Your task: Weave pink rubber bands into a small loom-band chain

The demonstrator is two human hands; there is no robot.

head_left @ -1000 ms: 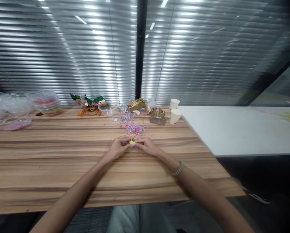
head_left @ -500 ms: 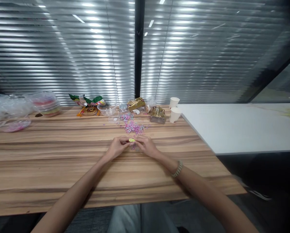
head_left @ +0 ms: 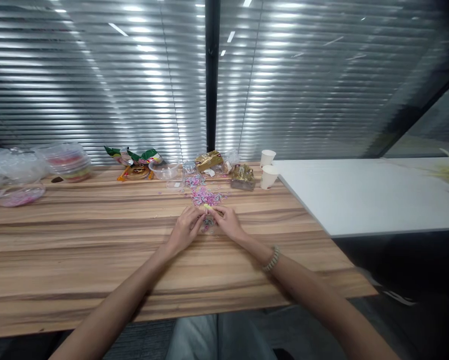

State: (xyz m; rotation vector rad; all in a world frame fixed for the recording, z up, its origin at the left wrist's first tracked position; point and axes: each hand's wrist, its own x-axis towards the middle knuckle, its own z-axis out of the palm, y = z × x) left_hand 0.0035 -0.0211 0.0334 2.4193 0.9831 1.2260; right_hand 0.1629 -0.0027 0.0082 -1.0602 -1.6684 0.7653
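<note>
The fingertips of both hands meet over a tiny yellow piece [head_left: 207, 206], pinched between them just above the wooden table [head_left: 96, 235]. The left hand [head_left: 184, 230] has its fingers curled in close, thumb and forefinger closed on the left end of the yellow piece; the right hand [head_left: 226, 223] mirrors it, fingers bunched and closed on the right end. Something small and pinkish hangs or lies just under the fingers, too small to make out. A beaded bracelet [head_left: 271, 259] sits on the right wrist, and both bare forearms run back toward the near edge of the table.

Just beyond the fingertips, touching distance on the far side, lies a loose scatter of pink and purple bits [head_left: 205, 196]. Farther back, near the blinds [head_left: 96, 80], there is a clear plastic tub [head_left: 166, 169], a green snack wrapper [head_left: 134, 156] to its left, and gold foil packets [head_left: 209, 161] to its right, with another gold packet [head_left: 242, 176] nearer the right. Two white paper cups [head_left: 268, 167] stand at the table's far right corner, beside a white table [head_left: 367, 195] that adjoins it. Far left are a stack of clear lidded containers [head_left: 68, 161] and crumpled clear plastic bags [head_left: 6, 172].
</note>
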